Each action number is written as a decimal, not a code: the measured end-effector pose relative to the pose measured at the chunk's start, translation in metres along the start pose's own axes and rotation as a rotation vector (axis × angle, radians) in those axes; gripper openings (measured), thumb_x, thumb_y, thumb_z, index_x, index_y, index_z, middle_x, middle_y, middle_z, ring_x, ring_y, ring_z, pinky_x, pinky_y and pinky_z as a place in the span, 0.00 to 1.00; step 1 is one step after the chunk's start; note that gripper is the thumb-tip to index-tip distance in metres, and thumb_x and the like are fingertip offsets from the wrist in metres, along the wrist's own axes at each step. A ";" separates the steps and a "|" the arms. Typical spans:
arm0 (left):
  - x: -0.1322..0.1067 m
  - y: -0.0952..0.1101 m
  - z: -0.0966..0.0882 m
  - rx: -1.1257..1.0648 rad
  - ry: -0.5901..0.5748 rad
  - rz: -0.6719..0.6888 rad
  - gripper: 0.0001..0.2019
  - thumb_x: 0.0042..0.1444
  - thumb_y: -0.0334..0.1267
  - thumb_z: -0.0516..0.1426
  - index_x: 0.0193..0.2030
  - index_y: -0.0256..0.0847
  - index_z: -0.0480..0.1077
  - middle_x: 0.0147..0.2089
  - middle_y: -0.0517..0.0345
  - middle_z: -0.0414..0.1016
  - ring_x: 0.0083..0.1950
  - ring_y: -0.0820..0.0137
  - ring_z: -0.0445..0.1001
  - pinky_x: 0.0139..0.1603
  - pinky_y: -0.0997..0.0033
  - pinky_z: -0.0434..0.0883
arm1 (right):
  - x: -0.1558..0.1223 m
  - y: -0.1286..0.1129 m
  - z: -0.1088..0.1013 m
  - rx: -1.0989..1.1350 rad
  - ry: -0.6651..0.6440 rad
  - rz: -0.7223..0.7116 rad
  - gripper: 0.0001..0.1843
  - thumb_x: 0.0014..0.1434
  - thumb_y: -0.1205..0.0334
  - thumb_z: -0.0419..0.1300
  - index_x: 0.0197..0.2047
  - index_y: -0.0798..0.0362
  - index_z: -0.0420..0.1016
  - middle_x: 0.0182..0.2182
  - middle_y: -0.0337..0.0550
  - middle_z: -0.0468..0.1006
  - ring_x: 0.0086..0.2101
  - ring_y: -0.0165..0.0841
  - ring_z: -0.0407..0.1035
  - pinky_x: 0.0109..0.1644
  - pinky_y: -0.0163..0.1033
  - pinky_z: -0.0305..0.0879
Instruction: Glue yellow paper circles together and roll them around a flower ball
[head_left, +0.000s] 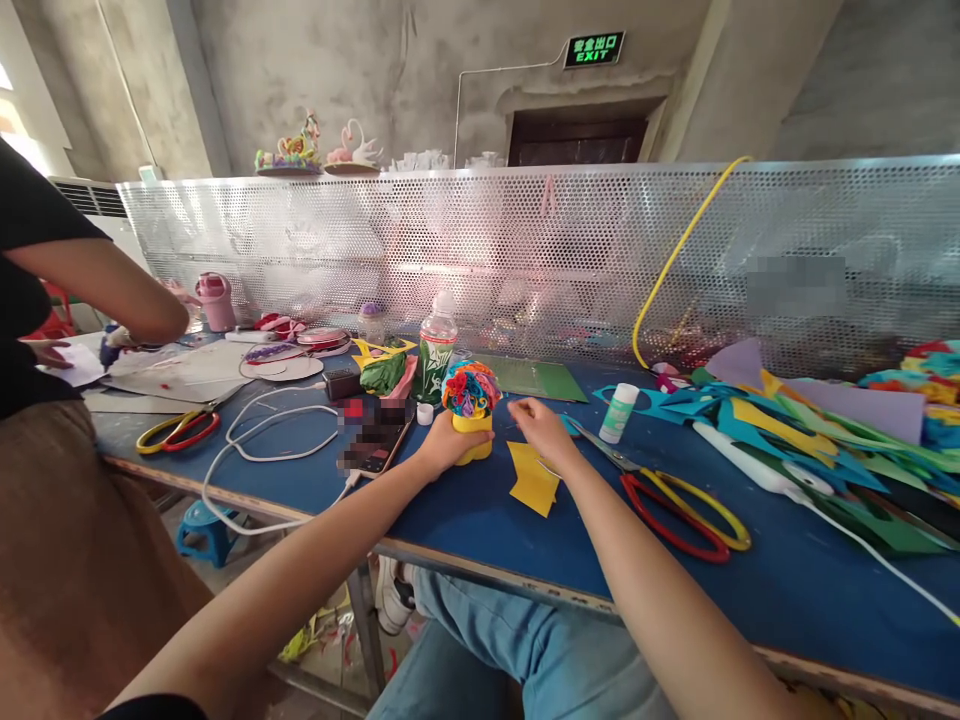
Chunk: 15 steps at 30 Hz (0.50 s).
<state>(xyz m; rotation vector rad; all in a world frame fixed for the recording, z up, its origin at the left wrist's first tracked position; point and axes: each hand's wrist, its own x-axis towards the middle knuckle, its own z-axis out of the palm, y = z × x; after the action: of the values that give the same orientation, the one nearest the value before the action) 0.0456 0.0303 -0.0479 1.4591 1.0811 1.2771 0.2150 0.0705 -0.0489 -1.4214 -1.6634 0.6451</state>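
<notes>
My left hand (444,447) is wrapped round a small yellow paper pot (471,424), which stands upright at the table's middle. Its top is a dome of curled paper flowers (471,388) in red, blue, orange and purple. My right hand (541,430) hovers just right of the pot, apart from it, with thumb and fingertips pinched together; whatever they hold is too small to make out. Below that hand lies a piece of yellow paper (534,480). Large scissors (675,505) with red and yellow handles rest beside my right forearm, near a glue stick (619,413).
A phone (379,440) with a white cable (247,450) and a drink bottle (437,350) are left of the pot. Coloured offcuts (795,430) and a white corded tool (750,460) lie at right. Another person (67,400) stands at left, by other scissors (178,430).
</notes>
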 end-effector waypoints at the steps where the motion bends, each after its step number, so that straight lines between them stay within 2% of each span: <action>1: 0.000 0.000 -0.001 -0.001 0.004 -0.001 0.17 0.36 0.36 0.66 0.35 0.35 0.70 0.35 0.53 0.75 0.35 0.67 0.73 0.40 0.65 0.70 | 0.000 0.004 -0.001 -0.047 -0.031 -0.011 0.13 0.52 0.51 0.55 0.32 0.52 0.71 0.34 0.48 0.77 0.36 0.39 0.71 0.38 0.39 0.63; 4: 0.000 -0.001 -0.002 -0.007 0.011 -0.003 0.17 0.36 0.37 0.66 0.35 0.35 0.70 0.34 0.53 0.75 0.35 0.66 0.73 0.39 0.65 0.71 | -0.002 0.010 -0.002 -0.152 -0.108 -0.053 0.09 0.49 0.57 0.58 0.29 0.53 0.73 0.32 0.46 0.78 0.35 0.38 0.71 0.38 0.39 0.61; 15: -0.001 0.003 -0.003 -0.037 -0.002 -0.038 0.17 0.34 0.36 0.67 0.33 0.35 0.70 0.33 0.53 0.75 0.33 0.66 0.74 0.38 0.64 0.72 | -0.003 0.008 -0.002 -0.290 -0.184 -0.095 0.13 0.54 0.54 0.54 0.34 0.54 0.74 0.36 0.49 0.78 0.37 0.39 0.71 0.36 0.38 0.62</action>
<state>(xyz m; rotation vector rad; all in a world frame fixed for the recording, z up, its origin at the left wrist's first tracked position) 0.0431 0.0289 -0.0449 1.4052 1.0732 1.2622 0.2208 0.0693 -0.0555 -1.5084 -2.0226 0.5079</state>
